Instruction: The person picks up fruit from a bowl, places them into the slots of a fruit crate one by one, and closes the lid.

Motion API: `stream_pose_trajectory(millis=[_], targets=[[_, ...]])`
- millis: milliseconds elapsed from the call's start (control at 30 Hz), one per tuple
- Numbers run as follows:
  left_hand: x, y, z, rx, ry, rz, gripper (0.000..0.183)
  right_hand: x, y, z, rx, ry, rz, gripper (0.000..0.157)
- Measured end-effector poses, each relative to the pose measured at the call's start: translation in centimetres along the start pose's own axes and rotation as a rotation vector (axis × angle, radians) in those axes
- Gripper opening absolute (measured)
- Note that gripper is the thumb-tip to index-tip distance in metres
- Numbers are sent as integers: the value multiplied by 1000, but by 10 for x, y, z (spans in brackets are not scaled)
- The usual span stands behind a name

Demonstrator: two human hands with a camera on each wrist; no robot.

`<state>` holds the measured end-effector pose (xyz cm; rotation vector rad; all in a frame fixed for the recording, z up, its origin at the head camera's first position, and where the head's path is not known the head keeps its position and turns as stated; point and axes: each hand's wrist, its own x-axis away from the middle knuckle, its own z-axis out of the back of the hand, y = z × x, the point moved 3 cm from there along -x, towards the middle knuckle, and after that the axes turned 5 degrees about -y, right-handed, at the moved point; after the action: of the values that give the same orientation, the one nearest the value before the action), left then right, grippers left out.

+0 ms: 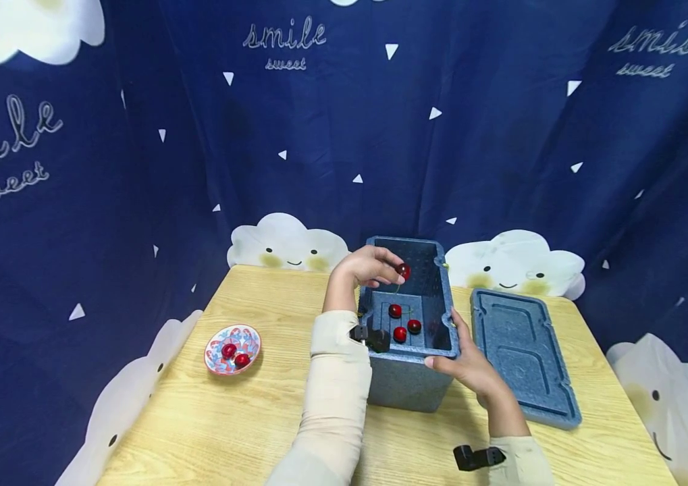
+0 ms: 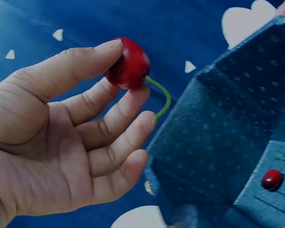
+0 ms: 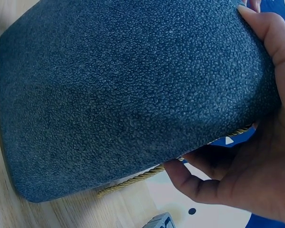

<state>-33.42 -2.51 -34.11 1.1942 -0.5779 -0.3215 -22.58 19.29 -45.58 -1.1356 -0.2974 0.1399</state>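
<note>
A dark red cherry (image 2: 128, 66) with a curved green stem is pinched between the thumb and fingers of my left hand (image 1: 369, 265). That hand is over the left side of a blue-grey foam box (image 1: 407, 381), whose top is uncovered. Inside on the box's floor lie a cherry (image 1: 395, 310), another cherry (image 1: 414, 327) and a third cherry (image 1: 400, 334). My right hand (image 1: 471, 364) grips the box's near right corner, thumb on the rim and fingers along the side. In the right wrist view, the box's pebbled wall (image 3: 133, 95) fills most of the picture.
Left on the wooden table (image 1: 283, 405) stands a patterned plate (image 1: 215, 364) with two cherries (image 1: 242, 360). The foam lid (image 1: 520, 351) lies right of the box. A gold rope (image 3: 137, 179) runs along the box's side. A dark blue curtain (image 1: 319, 135) hangs behind.
</note>
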Motion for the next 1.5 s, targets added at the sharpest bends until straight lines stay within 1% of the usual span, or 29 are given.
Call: stream_pose_trajectory(millis=[167,400,467,600,700,833,1000,1100,1167,1233,1333,1400,1500], targets=[[-14,-6,-7,50,-21,58,34,-2,1,0,-19,-2,-18,111],[-30,-20,-19,99,-49,136,31,-2,1,1,10,-2,-22,110],[-32,-24,-22,110,-49,153,31,-1,0,0,11,2,-13,110],[-36,-27,-26,103,-27,180,30,-1,-2,1,13,9,0,111],[-38,-28,-27,88,-21,196,30,-3,-2,1,19,7,-14,111],[-40,-29,-28,93,-29,216,29,-3,0,0,23,1,-26,112],[-41,-30,-29,113,-47,235,28,-2,0,1,20,11,-15,112],[-40,-28,-29,111,-42,220,28,0,0,1,16,19,-8,111],[-36,-27,-28,114,-11,193,29,0,0,1,21,18,-9,111],[-29,-25,-26,117,29,151,30,1,0,0,8,17,-10,111],[-14,-23,-22,94,91,84,32,0,-1,0,-15,19,-9,112],[-5,-21,-20,62,112,40,33,0,-1,0,-30,22,-8,112],[5,-23,-18,11,132,-15,33,-1,-2,0,-22,17,-6,112]])
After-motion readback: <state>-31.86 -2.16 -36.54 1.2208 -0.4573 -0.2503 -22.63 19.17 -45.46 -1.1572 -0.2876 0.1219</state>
